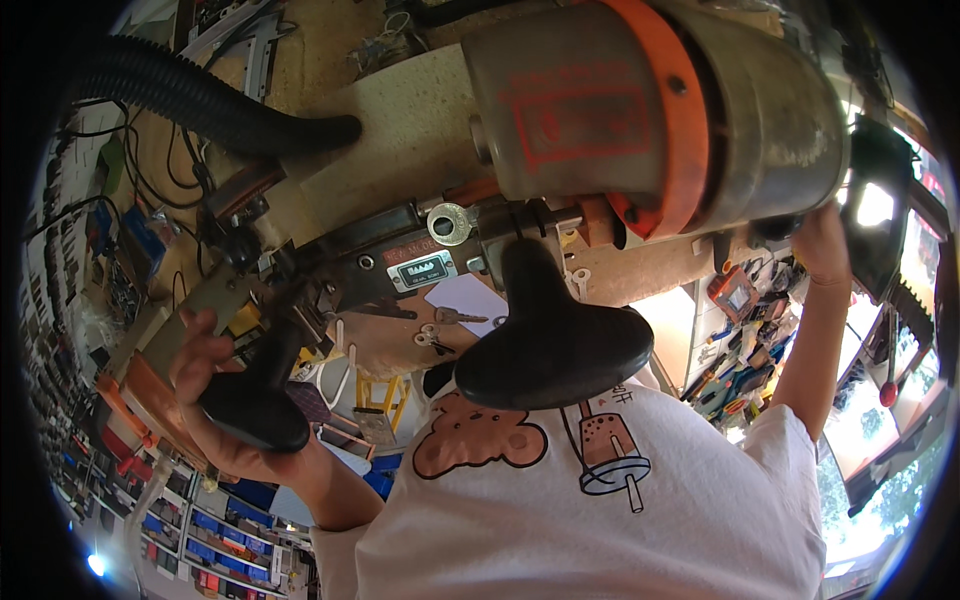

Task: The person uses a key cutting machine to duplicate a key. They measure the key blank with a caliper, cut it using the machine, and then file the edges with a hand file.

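Note:
A key cutting machine with a grey motor housing (560, 120) and an orange band spans the upper middle. My left hand (222, 452) curls loosely round a black T-shaped handle (255, 405) at the machine's left, its fingertips raised behind the handle. A larger black T-shaped handle (550, 340) points toward me in the middle, with neither hand on it. Beside its mount, a silver key (450, 224) with a round bow sits at the machine's clamp. At the far right end of the motor, my right hand (825, 245) reaches a black knob (778, 228); its fingers are mostly hidden.
Loose keys (460, 316) lie on the bench near a white paper (465, 296). A black ribbed hose (210, 100) crosses the upper left. Hand tools (745, 350) crowd the right side. Shelves with blue bins (215, 530) stand at lower left, near a yellow stepladder (390, 400).

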Available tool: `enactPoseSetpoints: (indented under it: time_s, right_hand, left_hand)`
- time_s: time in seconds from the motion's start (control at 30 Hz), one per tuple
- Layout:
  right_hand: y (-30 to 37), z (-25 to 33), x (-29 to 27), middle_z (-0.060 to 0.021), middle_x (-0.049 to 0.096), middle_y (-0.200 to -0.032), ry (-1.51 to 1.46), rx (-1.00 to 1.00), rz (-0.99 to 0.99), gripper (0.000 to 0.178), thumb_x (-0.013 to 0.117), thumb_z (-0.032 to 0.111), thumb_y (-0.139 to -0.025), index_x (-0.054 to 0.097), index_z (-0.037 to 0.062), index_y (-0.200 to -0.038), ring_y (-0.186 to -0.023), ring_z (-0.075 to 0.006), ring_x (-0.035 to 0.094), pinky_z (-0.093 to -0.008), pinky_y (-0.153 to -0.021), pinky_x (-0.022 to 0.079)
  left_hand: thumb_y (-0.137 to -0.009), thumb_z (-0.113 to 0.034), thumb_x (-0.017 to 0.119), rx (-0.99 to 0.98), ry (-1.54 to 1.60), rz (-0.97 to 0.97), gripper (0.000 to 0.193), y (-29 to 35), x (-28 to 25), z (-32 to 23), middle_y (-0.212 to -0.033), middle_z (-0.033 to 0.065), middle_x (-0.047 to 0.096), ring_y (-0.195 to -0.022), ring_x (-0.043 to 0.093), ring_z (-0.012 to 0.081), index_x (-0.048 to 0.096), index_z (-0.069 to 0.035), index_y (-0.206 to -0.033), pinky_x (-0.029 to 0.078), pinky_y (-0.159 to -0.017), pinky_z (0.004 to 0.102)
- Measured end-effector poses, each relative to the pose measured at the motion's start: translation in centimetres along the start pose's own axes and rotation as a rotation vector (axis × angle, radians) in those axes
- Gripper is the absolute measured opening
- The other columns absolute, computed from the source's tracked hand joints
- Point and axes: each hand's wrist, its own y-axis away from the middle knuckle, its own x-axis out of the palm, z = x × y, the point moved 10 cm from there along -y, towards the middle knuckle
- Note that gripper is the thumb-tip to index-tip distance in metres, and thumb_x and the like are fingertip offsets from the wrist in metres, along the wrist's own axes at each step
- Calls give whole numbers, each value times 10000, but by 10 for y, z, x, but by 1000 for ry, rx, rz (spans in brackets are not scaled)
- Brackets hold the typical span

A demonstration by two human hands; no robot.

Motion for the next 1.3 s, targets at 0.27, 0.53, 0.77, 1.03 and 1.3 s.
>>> enactPoseSetpoints:
  time_s: [0.27, 0.53, 0.77, 1.03, 1.3]
  right_hand:
    - [-4, -6, -10, -70, 561, -1023, 59, 47, -85, 380, 507, 299, -848, 498, 39, -1125, -883, -131, 533, -273, -784, 428]
    - [-2, 4, -7, -69, 570, -983, 60, 11, -88, 338, 516, 268, -844, 520, 34, -1088, -823, -119, 532, -261, -749, 430]
    - [-3, 2, 3, -69, 578, -948, 84, -6, -39, 302, 525, 242, -841, 539, 30, -1056, -771, -108, 530, -251, -718, 431]
    - [-1, 10, -14, -69, 587, -908, 328, 22, -263, 262, 534, 211, -837, 561, 25, -1020, -712, -96, 529, -239, -683, 432]
    - [106, 10, 114, -49, 585, -700, 691, -700, -252, 37, 597, 19, -728, 562, 11, -735, -554, -102, 491, -230, -514, 389]
  left_hand:
    - [-559, -714, 606, -5, 24, -4, 913, 3, -5, 2, -987, 136, 511, -1051, 477, 327, 450, -25, -1137, 179, -1028, 555]
    - [-547, -715, 597, 63, 140, 72, 902, 2, -5, 7, -954, 139, 523, -1024, 499, 322, 452, -32, -1118, 159, -1023, 578]
    - [-704, -634, 558, 99, 116, 141, 768, 4, -1, 2, -993, 162, 518, -1122, 443, 343, 445, 6, -1114, 163, -1049, 548]
    - [-688, -612, 588, 28, 82, 59, 760, -2, -3, 5, -954, 137, 545, -1094, 464, 333, 454, 1, -1117, 156, -1053, 541]
    - [-555, -568, 730, 147, 139, 86, 732, 25, -14, -3, -877, 100, 547, -952, 510, 293, 484, -41, -999, 166, -1025, 554]
